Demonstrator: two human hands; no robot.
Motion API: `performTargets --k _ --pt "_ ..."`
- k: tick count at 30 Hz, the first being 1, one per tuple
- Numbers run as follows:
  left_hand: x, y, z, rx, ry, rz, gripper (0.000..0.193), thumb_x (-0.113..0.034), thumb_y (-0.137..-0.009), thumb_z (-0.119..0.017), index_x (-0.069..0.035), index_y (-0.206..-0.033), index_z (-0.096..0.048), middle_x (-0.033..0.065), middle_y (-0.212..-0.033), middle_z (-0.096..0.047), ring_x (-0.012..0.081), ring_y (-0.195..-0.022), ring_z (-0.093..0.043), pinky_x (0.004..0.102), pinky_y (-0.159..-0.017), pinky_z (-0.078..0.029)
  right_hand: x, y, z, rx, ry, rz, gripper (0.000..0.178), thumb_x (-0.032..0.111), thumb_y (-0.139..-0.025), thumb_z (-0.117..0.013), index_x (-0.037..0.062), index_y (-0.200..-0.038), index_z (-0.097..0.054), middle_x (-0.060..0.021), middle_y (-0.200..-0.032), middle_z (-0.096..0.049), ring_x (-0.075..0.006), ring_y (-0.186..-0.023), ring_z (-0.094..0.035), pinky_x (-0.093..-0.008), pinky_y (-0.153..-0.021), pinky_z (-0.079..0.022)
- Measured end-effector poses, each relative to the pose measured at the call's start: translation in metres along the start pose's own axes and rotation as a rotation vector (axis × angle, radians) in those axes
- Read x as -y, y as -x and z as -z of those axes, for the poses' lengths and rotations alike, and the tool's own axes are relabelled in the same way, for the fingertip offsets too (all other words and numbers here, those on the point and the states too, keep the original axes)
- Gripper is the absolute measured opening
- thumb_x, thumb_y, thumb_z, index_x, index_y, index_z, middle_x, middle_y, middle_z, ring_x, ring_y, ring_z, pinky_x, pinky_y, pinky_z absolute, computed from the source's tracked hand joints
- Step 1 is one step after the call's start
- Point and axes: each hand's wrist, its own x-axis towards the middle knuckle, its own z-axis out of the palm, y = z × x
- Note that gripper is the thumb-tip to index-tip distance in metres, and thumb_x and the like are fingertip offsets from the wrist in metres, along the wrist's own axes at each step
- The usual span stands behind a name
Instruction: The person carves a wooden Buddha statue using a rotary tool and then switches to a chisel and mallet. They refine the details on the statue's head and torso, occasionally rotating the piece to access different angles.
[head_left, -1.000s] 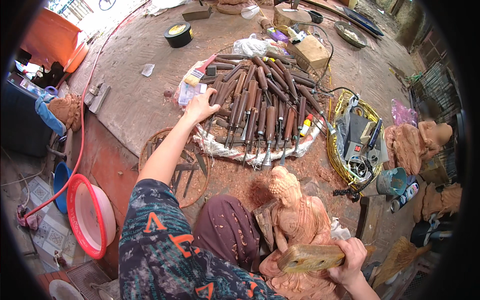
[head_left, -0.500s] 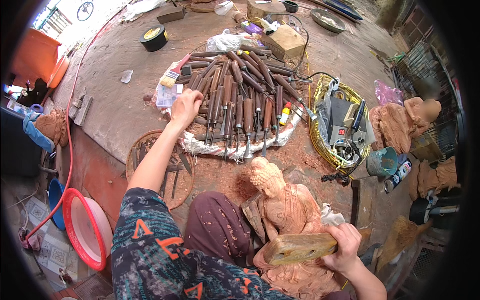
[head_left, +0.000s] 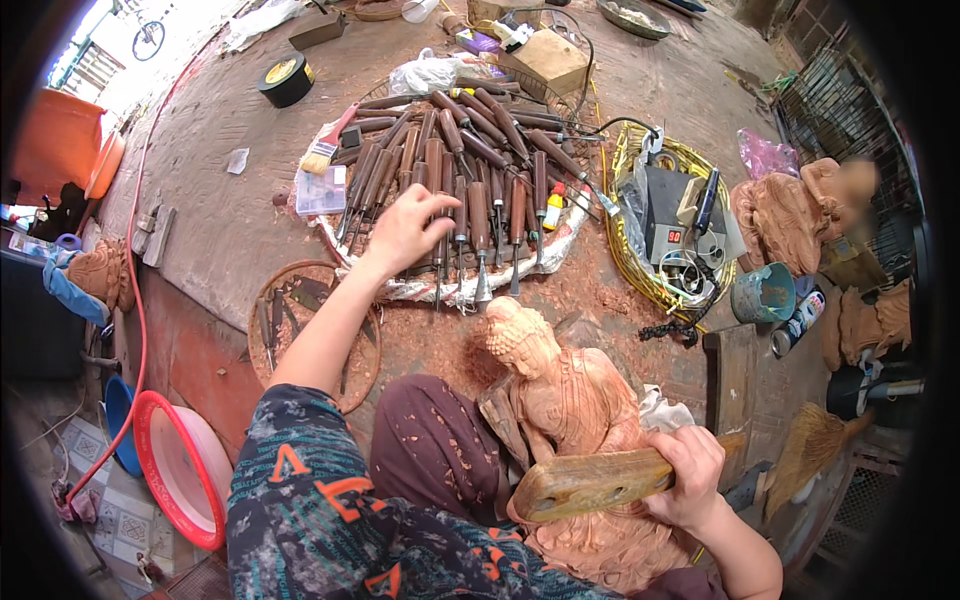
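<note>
My left hand (head_left: 408,232) reaches over the near left part of a large pile of wood-handled carving chisels (head_left: 480,215), thumb and forefinger apart and nothing held. The chisels lie in a round basket with a white wrapped rim (head_left: 551,262). In my right hand (head_left: 690,474) is a flat wooden mallet (head_left: 590,484) with dents worn in its side, gripped at its right end. It lies across the front of a carved wooden seated figure (head_left: 585,395), which leans against my lap, its lower body partly hidden by the mallet.
Left of my forearm sits a round tray (head_left: 262,345) of dark metal pieces. A yellow basket (head_left: 622,205) holds a black control box (head_left: 672,215) and cables. Other carvings (head_left: 780,215), a blue-green pot (head_left: 763,294) and a spray can (head_left: 798,324) stand right. A red-rimmed basin (head_left: 150,440) is at left.
My left hand has moved right, from beside the clear plastic box to over the chisel handles. My right hand still grips the mallet, now tilted slightly. The whole view has shifted a little.
</note>
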Motion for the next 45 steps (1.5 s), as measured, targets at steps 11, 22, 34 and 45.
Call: performTargets --k 11,22,34,45 --pt "0.014 0.003 -0.001 0.07 -0.28 0.089 0.039 -0.021 -0.08 -0.067 -0.025 -0.119 -0.061 0.0096 -0.093 -0.054 0.0287 -0.093 -0.059 0.0398 -0.082 -0.051 0.0 0.0 -0.001 -0.036 -0.036 -0.003 0.041 0.026 -0.061 -0.076 0.0051 -0.093 -0.061 -0.0083 -0.066 -0.046 -0.0277 -0.058 -0.05 -0.0374 -0.055 -0.039" --pt "0.037 -0.01 0.006 -0.081 -0.236 0.175 0.033 -0.02 -0.082 -0.067 -0.017 -0.115 -0.063 0.011 -0.094 -0.058 0.0314 -0.087 -0.062 0.0424 -0.075 -0.051 0.0 0.0 -0.001 -0.022 -0.022 -0.005 0.041 0.024 -0.059 -0.075 0.0053 -0.094 -0.06 -0.0082 -0.066 -0.046 -0.0275 -0.058 -0.05 -0.038 -0.055 -0.039" --pt "-0.037 -0.015 -0.042 0.008 0.339 -0.07 0.017 -0.014 -0.086 -0.063 -0.008 -0.101 -0.069 0.0126 -0.084 -0.066 0.0271 -0.079 -0.064 0.0348 -0.072 -0.05 0.001 -0.002 0.001 -0.012 -0.019 -0.015 0.042 0.02 -0.057 -0.074 0.006 -0.096 -0.063 -0.0075 -0.069 -0.05 -0.0265 -0.061 -0.052 -0.0372 -0.057 -0.042" --pt "-0.045 -0.03 -0.058 0.111 -0.139 0.097 0.007 -0.009 -0.079 -0.059 -0.002 -0.08 -0.06 0.0196 -0.078 -0.064 0.0369 -0.08 -0.065 0.0453 -0.074 -0.052 0.001 -0.001 0.003 -0.007 -0.032 -0.033 0.042 0.021 -0.058 -0.074 0.0095 -0.096 -0.063 -0.0061 -0.074 -0.055 -0.0252 -0.063 -0.055 -0.0364 -0.057 -0.043"
